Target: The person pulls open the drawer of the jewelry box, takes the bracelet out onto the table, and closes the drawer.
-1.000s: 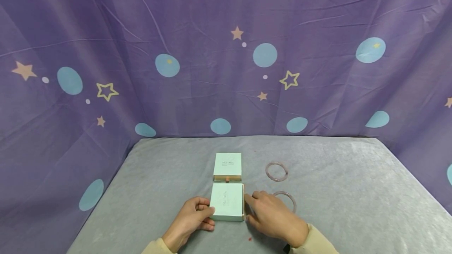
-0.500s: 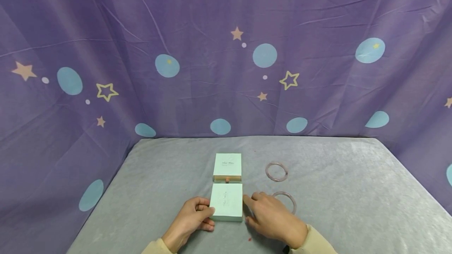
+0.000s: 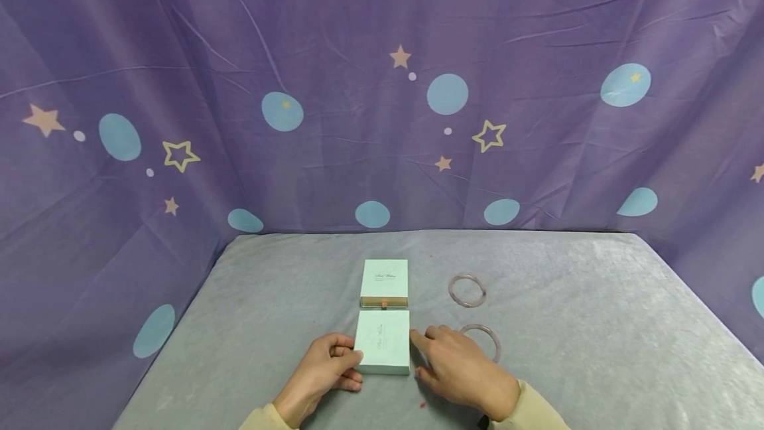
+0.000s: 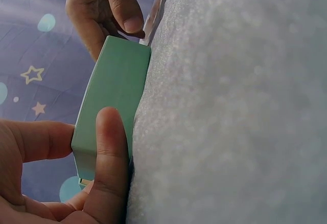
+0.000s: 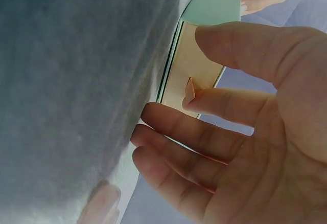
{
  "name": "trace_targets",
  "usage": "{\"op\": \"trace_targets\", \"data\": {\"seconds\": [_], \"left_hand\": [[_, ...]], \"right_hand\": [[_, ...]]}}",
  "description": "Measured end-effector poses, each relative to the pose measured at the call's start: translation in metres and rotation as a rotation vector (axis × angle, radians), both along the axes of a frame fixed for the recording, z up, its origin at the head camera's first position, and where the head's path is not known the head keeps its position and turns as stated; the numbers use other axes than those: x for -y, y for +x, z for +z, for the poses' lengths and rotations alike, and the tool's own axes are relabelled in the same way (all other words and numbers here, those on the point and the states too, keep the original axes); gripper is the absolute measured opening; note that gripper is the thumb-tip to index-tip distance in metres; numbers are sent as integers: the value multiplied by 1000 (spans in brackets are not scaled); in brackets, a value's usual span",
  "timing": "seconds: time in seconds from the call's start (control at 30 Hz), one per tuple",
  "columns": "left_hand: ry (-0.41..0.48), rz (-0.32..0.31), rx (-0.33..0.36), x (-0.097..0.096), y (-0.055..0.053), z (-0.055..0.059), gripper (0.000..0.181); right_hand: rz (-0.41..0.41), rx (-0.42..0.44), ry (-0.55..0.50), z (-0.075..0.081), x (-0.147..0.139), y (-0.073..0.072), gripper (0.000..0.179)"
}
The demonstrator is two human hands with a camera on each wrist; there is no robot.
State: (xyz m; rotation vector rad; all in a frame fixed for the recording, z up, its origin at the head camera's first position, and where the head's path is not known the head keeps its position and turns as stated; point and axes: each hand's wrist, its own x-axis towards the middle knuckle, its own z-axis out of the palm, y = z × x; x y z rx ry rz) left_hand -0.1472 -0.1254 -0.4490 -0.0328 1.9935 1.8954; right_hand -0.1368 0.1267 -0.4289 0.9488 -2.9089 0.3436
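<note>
The nearer mint-green drawer box (image 3: 382, 342) lies flat on the table, its drawer pushed in flush. My left hand (image 3: 325, 370) holds the box by its near left corner, with fingers against two sides, as the left wrist view shows. On the opposite side, my right hand (image 3: 459, 367) has its index fingertip against the tan drawer front (image 5: 196, 58), right at a small ribbon tab (image 5: 190, 90). Its other fingers are extended and loosely bent. A pinkish translucent bangle (image 3: 491, 336) lies behind the right hand, partly hidden by it.
A second mint-green box (image 3: 384, 279) sits directly behind the first, its ribbon tab facing me. Another bangle (image 3: 467, 290) lies to the right of it. The grey cloth-covered table (image 3: 286, 284) is backed by a purple patterned curtain (image 3: 358, 85).
The drawer of the nearer box slid left into its sleeve, with my right index finger following it slightly left. During the last half second, the hands have stayed nearly still.
</note>
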Motion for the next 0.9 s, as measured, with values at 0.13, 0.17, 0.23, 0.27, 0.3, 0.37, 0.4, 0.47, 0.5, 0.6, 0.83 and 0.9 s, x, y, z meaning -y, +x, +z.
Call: {"op": "trace_targets", "data": {"seconds": [0.13, 0.17, 0.23, 0.27, 0.3, 0.37, 0.4, 0.47, 0.5, 0.6, 0.83, 0.9], "left_hand": [[0, 1, -2, 0, 0, 0, 44], [1, 2, 1, 0, 0, 0, 44], [2, 1, 6, 0, -1, 0, 43], [1, 1, 8, 1, -1, 0, 43], [0, 1, 12, 1, -1, 0, 43], [-3, -5, 17, 2, -1, 0, 44], [-6, -12, 20, 3, -2, 1, 44], [-14, -36, 26, 5, -2, 3, 45], [-18, -51, 29, 6, -3, 3, 46], [-28, -97, 24, 9, -5, 6, 46], [-75, -147, -15, 13, -6, 10, 51], [-89, -142, -18, 14, -6, 10, 51]], "right_hand": [[4, 8, -2, 1, 0, 0, 53], [5, 14, -3, 1, -1, 0, 53], [7, 30, -6, 2, -2, -1, 53], [9, 40, -9, 2, -3, -1, 53], [10, 43, -15, 2, -4, -1, 52], [8, 57, -39, 3, -5, -2, 46], [3, 59, -51, 3, -5, -3, 44], [-11, 65, -81, 5, -5, -5, 39], [-27, 70, -96, 6, -5, -6, 37], [-82, 97, -136, 10, -6, -9, 37], [-153, 153, -218, 14, -4, -17, 49], [-159, 173, -225, 14, -2, -19, 56]]}}
